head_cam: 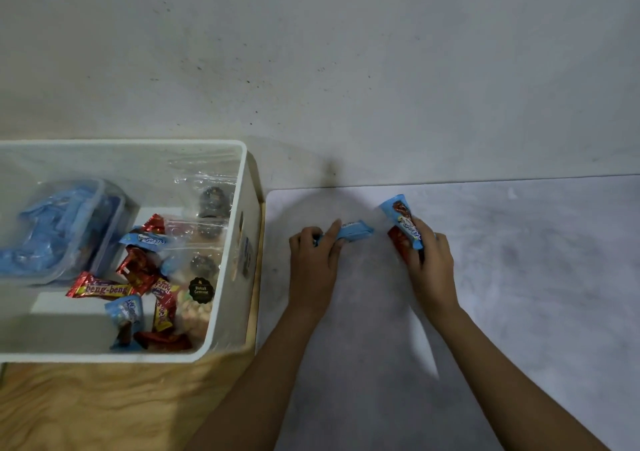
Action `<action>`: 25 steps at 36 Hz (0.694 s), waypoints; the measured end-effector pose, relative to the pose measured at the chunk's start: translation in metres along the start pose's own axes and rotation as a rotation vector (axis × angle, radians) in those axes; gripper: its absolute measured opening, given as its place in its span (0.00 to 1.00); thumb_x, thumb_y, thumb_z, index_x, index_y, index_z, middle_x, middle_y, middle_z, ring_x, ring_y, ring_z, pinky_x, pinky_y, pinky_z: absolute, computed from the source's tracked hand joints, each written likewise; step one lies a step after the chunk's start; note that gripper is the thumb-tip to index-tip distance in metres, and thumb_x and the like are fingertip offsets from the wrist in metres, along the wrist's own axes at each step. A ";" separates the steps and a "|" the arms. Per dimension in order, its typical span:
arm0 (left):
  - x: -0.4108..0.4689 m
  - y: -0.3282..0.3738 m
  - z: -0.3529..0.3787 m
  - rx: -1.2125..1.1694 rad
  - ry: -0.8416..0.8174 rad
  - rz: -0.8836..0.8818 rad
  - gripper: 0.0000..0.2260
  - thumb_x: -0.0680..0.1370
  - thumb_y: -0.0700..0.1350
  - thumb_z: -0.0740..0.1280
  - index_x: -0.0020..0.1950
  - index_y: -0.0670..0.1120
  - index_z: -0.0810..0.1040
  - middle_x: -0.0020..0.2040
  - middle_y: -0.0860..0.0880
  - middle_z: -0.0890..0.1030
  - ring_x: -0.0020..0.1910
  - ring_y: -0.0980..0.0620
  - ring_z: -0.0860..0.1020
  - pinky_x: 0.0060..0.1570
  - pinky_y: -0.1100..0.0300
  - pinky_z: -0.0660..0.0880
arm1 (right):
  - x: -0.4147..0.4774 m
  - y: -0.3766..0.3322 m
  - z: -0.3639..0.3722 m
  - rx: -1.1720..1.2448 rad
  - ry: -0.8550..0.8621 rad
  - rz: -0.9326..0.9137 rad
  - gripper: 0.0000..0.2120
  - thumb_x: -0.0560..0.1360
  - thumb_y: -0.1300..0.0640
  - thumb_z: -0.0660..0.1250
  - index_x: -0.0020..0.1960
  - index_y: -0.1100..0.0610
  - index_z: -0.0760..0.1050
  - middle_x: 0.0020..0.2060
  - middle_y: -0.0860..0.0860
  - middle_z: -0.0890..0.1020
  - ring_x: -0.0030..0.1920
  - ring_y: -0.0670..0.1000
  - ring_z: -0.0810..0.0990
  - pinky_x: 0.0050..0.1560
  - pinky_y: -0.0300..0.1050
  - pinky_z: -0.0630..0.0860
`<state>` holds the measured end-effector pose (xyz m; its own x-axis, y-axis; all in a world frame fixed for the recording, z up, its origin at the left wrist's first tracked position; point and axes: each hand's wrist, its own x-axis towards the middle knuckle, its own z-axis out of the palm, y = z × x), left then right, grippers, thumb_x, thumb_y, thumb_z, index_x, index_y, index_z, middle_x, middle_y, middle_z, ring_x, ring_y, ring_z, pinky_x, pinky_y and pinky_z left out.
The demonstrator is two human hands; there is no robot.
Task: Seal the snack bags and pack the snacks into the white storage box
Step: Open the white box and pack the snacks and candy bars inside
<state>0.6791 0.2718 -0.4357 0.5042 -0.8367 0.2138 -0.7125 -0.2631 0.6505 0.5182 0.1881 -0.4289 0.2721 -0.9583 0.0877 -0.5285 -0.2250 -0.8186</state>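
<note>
The white storage box (250, 187) stands at the left. It holds red beng-beng bars (98, 289), blue wrapped snacks (147, 241), clear bags of dark biscuits (211, 204) and a clear lidded tub (65, 228). On the grey mat to its right, my left hand (313, 260) grips a blue snack pack (355, 233) that sticks out to the right. My right hand (429, 263) grips another blue snack pack (403, 218) together with a red wrapper (396, 242) under it.
The grey mat (519, 294) covers the right of the table up to a grey wall (346, 52). Bare wood (104, 405) shows in front of the box. A printed label (246, 253) sits on the box's right wall.
</note>
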 end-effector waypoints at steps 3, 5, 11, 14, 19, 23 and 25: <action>0.000 0.015 -0.010 -0.048 0.024 0.023 0.20 0.78 0.53 0.54 0.68 0.48 0.72 0.51 0.42 0.73 0.51 0.51 0.64 0.50 0.61 0.67 | -0.005 -0.012 -0.011 -0.007 0.024 -0.013 0.21 0.78 0.65 0.57 0.70 0.53 0.66 0.58 0.58 0.71 0.52 0.41 0.68 0.50 0.25 0.62; 0.004 0.030 -0.021 -0.086 0.050 0.038 0.20 0.78 0.52 0.55 0.67 0.49 0.72 0.50 0.42 0.74 0.51 0.50 0.65 0.51 0.60 0.67 | -0.005 -0.022 -0.019 -0.015 0.054 -0.038 0.22 0.78 0.66 0.58 0.70 0.53 0.66 0.57 0.59 0.72 0.51 0.43 0.68 0.49 0.23 0.63; 0.028 0.081 -0.079 -0.151 0.187 0.109 0.20 0.78 0.54 0.54 0.66 0.50 0.73 0.50 0.45 0.73 0.50 0.48 0.67 0.50 0.62 0.63 | -0.003 -0.081 -0.050 0.032 0.152 -0.105 0.21 0.78 0.65 0.59 0.69 0.52 0.67 0.54 0.56 0.72 0.50 0.45 0.71 0.47 0.19 0.65; 0.040 0.095 -0.123 -0.199 0.248 0.159 0.18 0.79 0.53 0.56 0.67 0.52 0.72 0.51 0.46 0.71 0.53 0.50 0.66 0.52 0.70 0.59 | -0.006 -0.122 -0.058 0.086 0.186 -0.163 0.21 0.78 0.63 0.60 0.69 0.50 0.68 0.52 0.53 0.72 0.50 0.47 0.74 0.51 0.30 0.71; 0.050 0.076 -0.203 -0.196 0.235 0.208 0.17 0.80 0.51 0.57 0.69 0.56 0.69 0.55 0.49 0.68 0.57 0.53 0.62 0.52 0.65 0.63 | -0.026 -0.200 -0.040 0.144 0.219 -0.284 0.20 0.78 0.63 0.61 0.68 0.50 0.68 0.51 0.51 0.71 0.50 0.32 0.72 0.50 0.37 0.75; 0.041 0.028 -0.264 -0.134 0.214 0.175 0.17 0.80 0.51 0.57 0.69 0.56 0.69 0.56 0.49 0.68 0.57 0.52 0.63 0.54 0.63 0.64 | -0.054 -0.251 0.007 0.185 0.189 -0.319 0.20 0.78 0.63 0.61 0.68 0.50 0.68 0.51 0.51 0.71 0.48 0.36 0.74 0.47 0.39 0.74; 0.031 -0.003 -0.292 -0.063 0.191 0.140 0.17 0.80 0.52 0.57 0.69 0.55 0.69 0.55 0.48 0.69 0.57 0.50 0.63 0.55 0.61 0.65 | -0.069 -0.270 0.040 0.166 0.135 -0.309 0.20 0.78 0.62 0.61 0.68 0.49 0.67 0.51 0.52 0.71 0.47 0.40 0.74 0.46 0.41 0.75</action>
<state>0.8395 0.3869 -0.2185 0.4903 -0.7553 0.4350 -0.7527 -0.1154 0.6481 0.6738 0.3216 -0.2367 0.2840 -0.8669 0.4096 -0.2974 -0.4858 -0.8219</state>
